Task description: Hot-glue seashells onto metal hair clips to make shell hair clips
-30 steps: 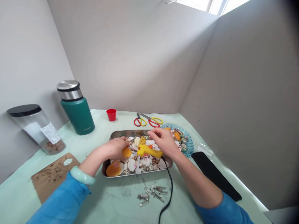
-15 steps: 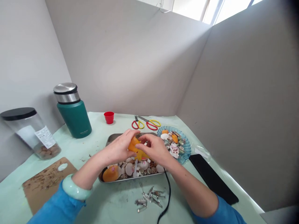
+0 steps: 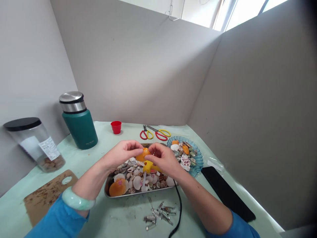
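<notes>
Between the fingertips of both hands is an orange shell (image 3: 142,155), above a metal tray (image 3: 123,195) of shells. My left hand (image 3: 125,152) pinches its left side; the wrist wears a pale green bangle (image 3: 78,199). My right hand (image 3: 164,159) has thumb and fingers at its right side. Just below the right thumb is a yellow hot glue gun (image 3: 148,166), partly covered by that hand; I cannot tell whether the hand touches it. A whitish stick (image 3: 144,179) points down from it over the shells. A large orange shell (image 3: 117,187) lies in the tray's near left corner.
Small metal clips (image 3: 160,215) lie in front of the tray beside a black cord (image 3: 178,205). Around it are a blue plate (image 3: 198,158) of shells, scissors (image 3: 160,134), a red cup (image 3: 116,127), a green flask (image 3: 80,127), a jar (image 3: 37,145), a brown board (image 3: 47,193) and a black slab (image 3: 228,193).
My left hand has rolled and drawn slightly away from the right, its fingers now pinching the edge of the orange shell. More of the tray's shells show. The view has tilted slightly upward.
</notes>
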